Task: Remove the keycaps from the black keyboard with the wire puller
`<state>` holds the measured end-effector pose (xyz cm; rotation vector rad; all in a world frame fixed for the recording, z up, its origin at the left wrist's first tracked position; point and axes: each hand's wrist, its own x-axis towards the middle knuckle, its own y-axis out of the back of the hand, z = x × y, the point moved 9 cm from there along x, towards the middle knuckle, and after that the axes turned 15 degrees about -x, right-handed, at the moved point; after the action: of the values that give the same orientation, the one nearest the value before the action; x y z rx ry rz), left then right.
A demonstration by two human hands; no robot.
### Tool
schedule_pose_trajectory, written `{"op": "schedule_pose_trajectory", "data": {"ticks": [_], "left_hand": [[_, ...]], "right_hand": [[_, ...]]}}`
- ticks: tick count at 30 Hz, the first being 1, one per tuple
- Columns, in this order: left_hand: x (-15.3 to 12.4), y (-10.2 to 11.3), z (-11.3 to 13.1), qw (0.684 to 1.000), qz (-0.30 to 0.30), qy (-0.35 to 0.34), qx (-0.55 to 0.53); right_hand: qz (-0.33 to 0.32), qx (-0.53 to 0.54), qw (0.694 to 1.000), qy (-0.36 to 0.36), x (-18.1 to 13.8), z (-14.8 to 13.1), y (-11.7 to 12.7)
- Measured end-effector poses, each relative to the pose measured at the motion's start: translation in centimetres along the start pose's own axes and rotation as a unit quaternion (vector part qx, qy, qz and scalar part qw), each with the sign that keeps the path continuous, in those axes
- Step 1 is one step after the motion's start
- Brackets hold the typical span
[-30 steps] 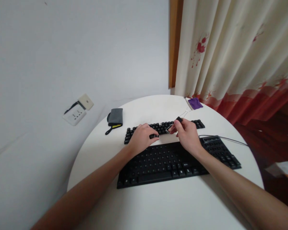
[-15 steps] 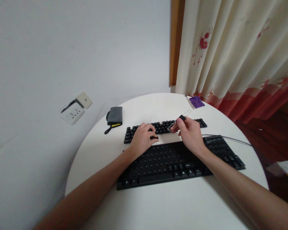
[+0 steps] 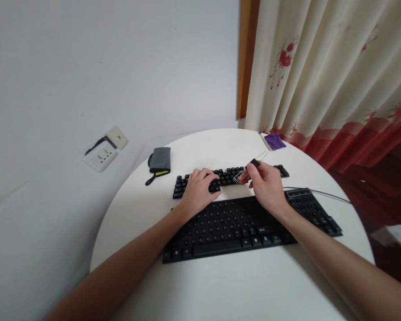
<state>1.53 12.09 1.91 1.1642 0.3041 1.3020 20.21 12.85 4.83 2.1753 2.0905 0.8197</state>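
A black keyboard lies in front of me with many of its key posts bare; keycaps remain along the bottom and on the number pad. Behind it, loose black keycaps stand in rows on the table. My left hand rests at the left part of these rows, thumb and forefinger apart around some keycaps. My right hand pinches a keycap puller with a black grip, its wire ends pointing left over the rows. Whether the wires hold a keycap is too small to tell.
A grey pouch with a black loop and yellow lining lies at the back left. A purple cloth item with thin pale cords is at the back right. A cable runs off the right edge. Wall sockets are on the left.
My left fingers have spread a little wider over the keycaps, and more keycaps show between thumb and forefinger. The right hand and the puller stay almost in place.
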Motion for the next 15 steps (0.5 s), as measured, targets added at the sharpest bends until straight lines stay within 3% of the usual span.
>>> {"op": "schedule_pose_trajectory", "data": {"ticks": [15], "left_hand": [[-0.27,0.08,-0.19,1.0,0.005,0.006,0.006]], "right_hand": [[-0.028,-0.024,0.999,0.009,-0.13,-0.5,-0.21]]}}
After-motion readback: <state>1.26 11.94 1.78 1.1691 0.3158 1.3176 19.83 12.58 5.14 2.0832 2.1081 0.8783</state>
